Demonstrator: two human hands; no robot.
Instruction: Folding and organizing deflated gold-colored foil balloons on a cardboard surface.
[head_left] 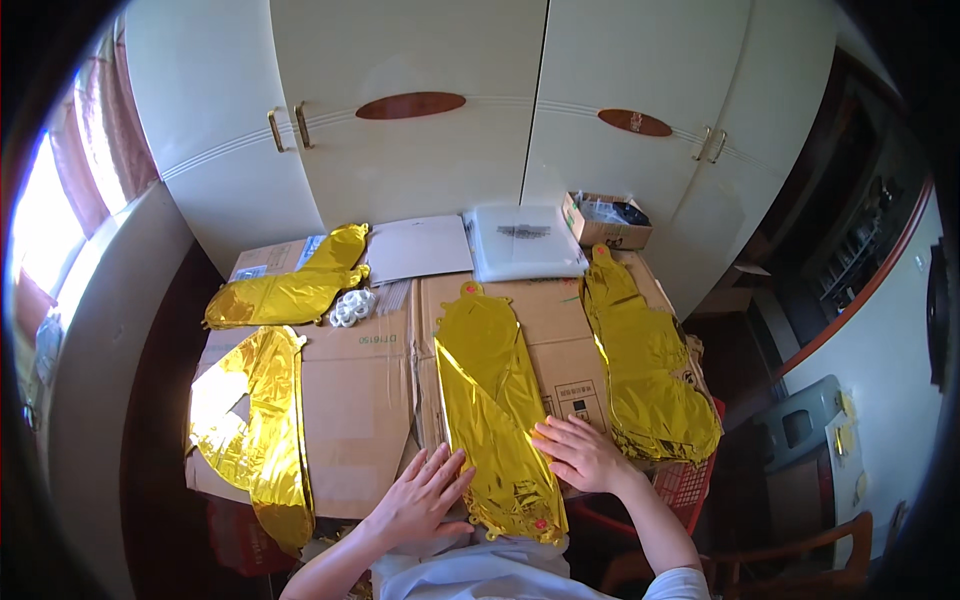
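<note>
A long, flat gold foil balloon point(490, 400) lies lengthwise in front of me on flattened cardboard point(360, 400), its near end reaching the table's front edge. My left hand point(425, 492) is at its lower left edge, fingers stretched out and slightly apart. On the opposite edge my right hand point(580, 453) lies with fingers extended, the fingertips on or just beside the foil. Neither hand grips anything. To the left is a folded gold foil balloon point(275, 420) with a bent shape. On the right rests a pile of gold foil balloons point(645, 365).
At the back left lie more gold foil balloons point(280, 298), beside a small roll of white ribbon or rings point(352, 307). Along the back are a grey-white board point(420, 247), a stack of clear plastic bags point(525, 245) and a small cardboard box point(607, 220). A red crate point(685, 490) stands below right.
</note>
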